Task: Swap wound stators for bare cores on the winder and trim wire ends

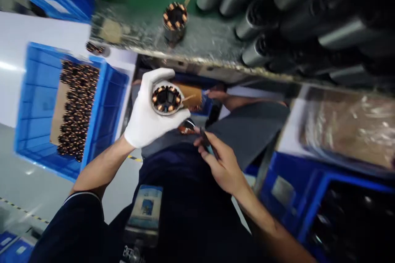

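Observation:
My left hand [148, 110], in a white glove, is closed around a motor stator [167, 100]. The stator's open end faces up, showing a ring of copper windings and a dark inside, with a thin wire end sticking out to the right. Lower right of it, my bare right hand [219, 158] grips a hand tool with a dark, bluish handle [210, 144]; its shiny tip points toward the gloved thumb, and blur hides its exact kind. A second stator [175, 21] with copper windings stands on the bench edge beyond my left hand.
The worn bench [138, 40] with a green mat runs across the top. Several dark-topped metal cylinders [254, 24] crowd its right side. At left, a blue crate [33, 102] holds many copper-wound parts [78, 106]. Another blue bin [308, 209] stands lower right, below plastic-wrapped material [348, 123].

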Motion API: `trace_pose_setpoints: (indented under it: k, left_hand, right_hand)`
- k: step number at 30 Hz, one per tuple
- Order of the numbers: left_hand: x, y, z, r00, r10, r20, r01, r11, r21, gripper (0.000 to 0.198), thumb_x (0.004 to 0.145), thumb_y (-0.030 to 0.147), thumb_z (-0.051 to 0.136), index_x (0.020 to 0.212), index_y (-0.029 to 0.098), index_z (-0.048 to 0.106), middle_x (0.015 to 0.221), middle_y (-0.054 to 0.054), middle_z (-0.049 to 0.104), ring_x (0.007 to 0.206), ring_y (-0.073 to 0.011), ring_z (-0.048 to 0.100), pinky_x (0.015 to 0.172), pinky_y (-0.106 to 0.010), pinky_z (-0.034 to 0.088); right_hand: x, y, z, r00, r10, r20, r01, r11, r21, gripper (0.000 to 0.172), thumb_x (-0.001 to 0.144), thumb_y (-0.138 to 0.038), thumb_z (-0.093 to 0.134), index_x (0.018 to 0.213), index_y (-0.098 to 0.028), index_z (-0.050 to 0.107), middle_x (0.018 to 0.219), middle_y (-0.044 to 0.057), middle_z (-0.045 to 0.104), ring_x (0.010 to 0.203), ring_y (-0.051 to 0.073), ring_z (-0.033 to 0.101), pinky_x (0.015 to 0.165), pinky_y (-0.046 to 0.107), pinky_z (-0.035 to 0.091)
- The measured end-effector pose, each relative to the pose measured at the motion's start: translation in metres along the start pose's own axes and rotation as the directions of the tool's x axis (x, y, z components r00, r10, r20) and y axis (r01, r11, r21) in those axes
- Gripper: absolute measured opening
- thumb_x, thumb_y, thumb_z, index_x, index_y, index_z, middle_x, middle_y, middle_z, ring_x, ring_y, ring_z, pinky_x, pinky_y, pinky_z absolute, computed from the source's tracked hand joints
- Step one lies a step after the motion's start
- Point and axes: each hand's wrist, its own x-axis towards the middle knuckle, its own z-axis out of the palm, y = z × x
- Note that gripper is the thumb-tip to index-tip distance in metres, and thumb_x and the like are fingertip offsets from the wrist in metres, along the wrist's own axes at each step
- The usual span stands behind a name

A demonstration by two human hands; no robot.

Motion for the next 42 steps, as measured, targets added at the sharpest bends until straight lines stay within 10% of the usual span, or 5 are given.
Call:
trace_pose_setpoints:
  k: [10,21,27,36,42]
  left_hand:
    - [-0.039,0.033,0.020,0.999,0.039,-0.019,-0.038,0.999,0.017,0.062,0.087,0.038,0.102,0.134,0.030,0.063,0.119,-0.003,0.077,0.106,-0.0224,0.082,0.094,-0.040,0.071]
    - [-0.044,0.035,0.013,0.998,-0.039,0.055,0.044,0.996,-0.082,0.062,0.088,0.042,0.100,0.137,0.048,0.064,0.122,-0.002,0.077,0.115,-0.0304,0.080,0.098,-0.055,0.071]
    - [-0.035,0.010,0.024,0.993,-0.116,0.018,0.110,0.974,0.198,0.050,0.089,0.043,0.096,0.129,0.031,0.068,0.119,-0.003,0.079,0.104,-0.0262,0.082,0.093,-0.044,0.069]
    - [-0.037,-0.022,0.033,0.943,-0.040,0.330,0.017,0.997,0.074,0.048,0.091,0.048,0.090,0.126,0.022,0.069,0.120,-0.007,0.078,0.109,-0.0260,0.077,0.104,-0.041,0.061]
    - [-0.042,0.013,-0.003,0.941,-0.018,0.338,-0.042,0.985,0.170,0.074,0.080,0.040,0.097,0.146,0.032,0.064,0.142,-0.011,0.073,0.137,-0.0423,0.067,0.124,-0.066,0.049]
  right_hand:
    - [0.016,-0.030,-0.003,0.969,-0.240,-0.063,0.241,0.970,0.016,0.067,0.096,-0.015,0.060,0.160,-0.031,0.065,0.157,0.005,0.072,0.136,0.029,0.071,0.120,0.048,0.058]
    - [0.014,-0.037,0.004,0.967,-0.230,-0.107,0.227,0.973,-0.044,0.050,0.103,-0.020,0.058,0.149,-0.031,0.075,0.140,0.004,0.081,0.098,0.021,0.080,0.096,0.038,0.066]
    - [0.054,-0.007,0.001,0.994,-0.068,-0.088,0.068,0.998,-0.003,0.034,0.104,-0.042,0.075,0.132,-0.027,0.085,0.124,0.005,0.085,0.125,0.029,0.079,0.115,0.046,0.062]
    - [0.098,0.014,0.008,0.887,0.193,0.420,-0.416,0.729,0.543,0.062,0.083,-0.081,0.086,0.098,-0.022,0.074,0.080,0.001,0.070,0.057,0.013,0.055,0.049,0.029,0.049]
    - [0.090,0.021,0.000,0.948,0.239,0.209,-0.315,0.790,0.527,0.076,0.060,-0.060,0.107,0.117,-0.028,0.070,0.092,-0.003,0.072,0.067,0.014,0.061,0.057,0.028,0.053]
